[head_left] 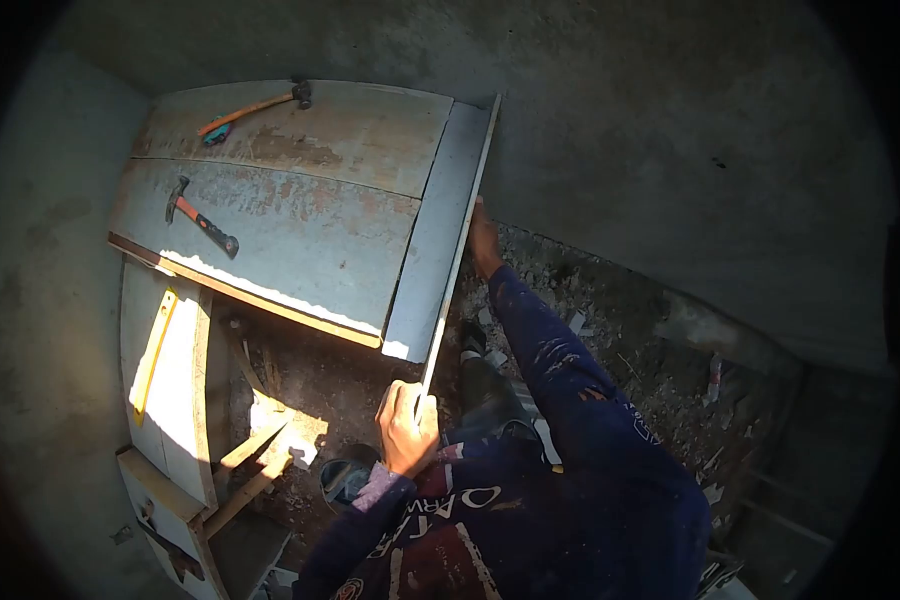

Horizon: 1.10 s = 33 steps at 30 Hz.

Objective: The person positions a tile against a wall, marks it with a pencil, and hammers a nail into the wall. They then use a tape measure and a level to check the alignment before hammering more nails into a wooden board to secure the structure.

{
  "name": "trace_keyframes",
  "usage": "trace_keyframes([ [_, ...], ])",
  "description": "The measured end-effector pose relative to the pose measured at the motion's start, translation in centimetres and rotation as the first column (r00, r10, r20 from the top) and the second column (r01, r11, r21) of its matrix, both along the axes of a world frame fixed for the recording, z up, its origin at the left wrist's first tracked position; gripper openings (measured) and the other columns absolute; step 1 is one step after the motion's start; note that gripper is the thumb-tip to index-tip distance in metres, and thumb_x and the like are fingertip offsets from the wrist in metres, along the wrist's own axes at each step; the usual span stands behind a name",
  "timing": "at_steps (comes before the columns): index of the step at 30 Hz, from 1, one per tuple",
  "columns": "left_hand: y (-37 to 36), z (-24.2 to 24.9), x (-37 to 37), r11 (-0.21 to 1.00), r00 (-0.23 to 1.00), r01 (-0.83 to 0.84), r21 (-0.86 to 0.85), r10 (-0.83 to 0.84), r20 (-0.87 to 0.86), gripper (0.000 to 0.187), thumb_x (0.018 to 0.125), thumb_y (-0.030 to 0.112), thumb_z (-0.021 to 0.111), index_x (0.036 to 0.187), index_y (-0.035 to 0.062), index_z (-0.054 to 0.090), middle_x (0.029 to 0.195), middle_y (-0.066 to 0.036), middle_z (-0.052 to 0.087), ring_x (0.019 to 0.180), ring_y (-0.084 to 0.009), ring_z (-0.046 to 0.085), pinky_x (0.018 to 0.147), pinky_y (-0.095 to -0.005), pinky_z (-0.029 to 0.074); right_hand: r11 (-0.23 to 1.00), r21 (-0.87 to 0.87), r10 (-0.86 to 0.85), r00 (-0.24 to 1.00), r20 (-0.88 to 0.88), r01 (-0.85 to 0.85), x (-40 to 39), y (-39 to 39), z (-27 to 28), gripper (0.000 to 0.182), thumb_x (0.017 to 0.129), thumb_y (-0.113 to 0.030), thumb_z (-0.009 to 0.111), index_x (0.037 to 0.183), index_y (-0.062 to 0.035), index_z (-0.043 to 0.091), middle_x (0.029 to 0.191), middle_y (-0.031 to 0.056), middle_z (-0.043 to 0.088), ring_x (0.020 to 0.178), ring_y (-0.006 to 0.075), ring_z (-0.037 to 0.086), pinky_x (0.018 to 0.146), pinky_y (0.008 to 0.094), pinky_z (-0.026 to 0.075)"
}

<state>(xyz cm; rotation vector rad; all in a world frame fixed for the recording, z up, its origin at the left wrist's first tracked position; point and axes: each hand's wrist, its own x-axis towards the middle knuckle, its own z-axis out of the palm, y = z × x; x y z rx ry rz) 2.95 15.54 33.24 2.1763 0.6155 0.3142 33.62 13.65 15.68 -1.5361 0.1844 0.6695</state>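
Note:
A long, narrow board (462, 235) stands on edge along the right end of a panelled platform. My left hand (408, 430) is closed around its near end, with the thumb over the top. Farther along, my right hand (485, 242) grips the outer face of the same board, its fingertips reaching the upper edge and partly hidden. Beside the board lies a grey-blue strip of panel (440, 220), with a thin gap between it and the wider panels (300, 235).
On the platform lie a hammer with a red and black handle (205, 222), a wooden-handled hammer (260, 107) and a small teal object (217, 133). A yellow spirit level (155, 355) rests on a side panel. Rubble (570, 290) covers the floor beside a concrete wall (670, 150).

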Motion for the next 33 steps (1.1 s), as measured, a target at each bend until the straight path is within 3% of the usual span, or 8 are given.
trace_keyframes([
  [8,-0.3,-1.8,0.1,0.997,0.998,-0.057,-0.048,0.057,0.004,0.009,0.085,0.003,0.062,0.091,-0.0001,0.057,0.085,-0.019,0.054,0.077,-0.0399,0.057,0.068,-0.0449,0.048,0.988,-0.142,0.065,0.997,0.035,-0.059,0.6,-0.3,1.2,0.074,0.104,-0.057,0.031,0.140,0.0041,0.050,0.138,0.0238,0.055,0.126,0.0356,0.054,0.105,0.0402,0.040],
  [11,-0.3,-2.0,0.2,0.998,0.999,-0.047,-0.042,0.047,0.007,0.007,0.085,0.003,0.061,0.090,-0.0006,0.056,0.084,-0.019,0.054,0.075,-0.0398,0.057,0.067,-0.0451,0.047,0.921,-0.356,0.161,0.987,-0.011,-0.155,1.5,-0.2,2.3,0.071,0.104,-0.054,0.030,0.131,0.0064,0.057,0.129,0.0259,0.061,0.118,0.0396,0.059,0.099,0.0431,0.044],
  [18,-0.1,-2.2,0.2,0.996,0.996,-0.068,-0.061,0.071,0.061,0.011,0.082,0.001,0.063,0.091,-0.0001,0.057,0.083,-0.018,0.054,0.075,-0.0383,0.058,0.067,-0.0434,0.048,0.965,-0.260,0.030,1.000,-0.010,-0.031,3.2,0.8,1.6,0.069,0.103,-0.048,0.033,0.121,0.0123,0.060,0.122,0.0293,0.063,0.113,0.0412,0.061,0.095,0.0453,0.044],
  [21,0.1,-1.6,0.4,0.991,0.993,-0.117,-0.070,0.117,-0.006,0.017,0.080,0.002,0.070,0.094,0.0000,0.061,0.083,-0.013,0.060,0.075,-0.0303,0.064,0.069,-0.0380,0.051,0.970,-0.238,0.029,0.997,-0.075,-0.047,2.2,0.3,2.3,0.068,0.103,-0.048,0.034,0.123,0.0124,0.060,0.124,0.0284,0.062,0.115,0.0393,0.060,0.097,0.0448,0.043],
  [24,0.6,-1.0,0.5,0.954,0.988,-0.152,-0.259,0.136,-0.077,0.034,0.076,0.008,0.078,0.105,0.0006,0.064,0.092,-0.011,0.066,0.085,-0.0233,0.069,0.078,-0.0337,0.055,0.966,-0.251,0.044,0.997,-0.062,-0.058,3.3,0.5,1.3,0.067,0.103,-0.046,0.034,0.126,0.0122,0.058,0.127,0.0264,0.062,0.117,0.0370,0.059,0.098,0.0443,0.043],
  [28,1.3,0.6,1.2,0.940,0.981,-0.161,-0.302,0.120,-0.150,0.052,0.070,0.016,0.085,0.115,-0.0003,0.062,0.097,-0.012,0.067,0.088,-0.0242,0.069,0.080,-0.0358,0.055,0.978,-0.200,0.034,0.996,-0.083,-0.050,3.5,0.2,0.6,0.065,0.104,-0.046,0.036,0.121,0.0113,0.060,0.123,0.0233,0.063,0.111,0.0337,0.060,0.095,0.0447,0.043],
  [30,1.6,1.1,1.5,0.953,0.985,-0.134,-0.270,0.097,-0.145,0.054,0.070,0.018,0.085,0.115,-0.0002,0.062,0.098,-0.013,0.066,0.088,-0.0249,0.068,0.080,-0.0362,0.055,0.981,-0.162,0.085,0.990,-0.114,-0.103,4.2,-0.4,0.3,0.050,0.101,-0.036,0.049,0.127,0.0060,0.055,0.120,0.0194,0.062,0.111,0.0300,0.060,0.097,0.0453,0.047],
  [33,2.2,1.1,1.7,0.942,0.989,-0.118,-0.314,0.084,-0.120,0.048,0.074,0.018,0.083,0.113,-0.0008,0.063,0.101,-0.014,0.066,0.089,-0.0260,0.067,0.079,-0.0357,0.054,0.990,-0.123,0.052,0.987,-0.151,-0.071,4.6,-0.9,-1.3,0.047,0.103,-0.033,0.047,0.129,0.0052,0.053,0.116,0.0171,0.063,0.107,0.0274,0.062,0.090,0.0436,0.052],
])
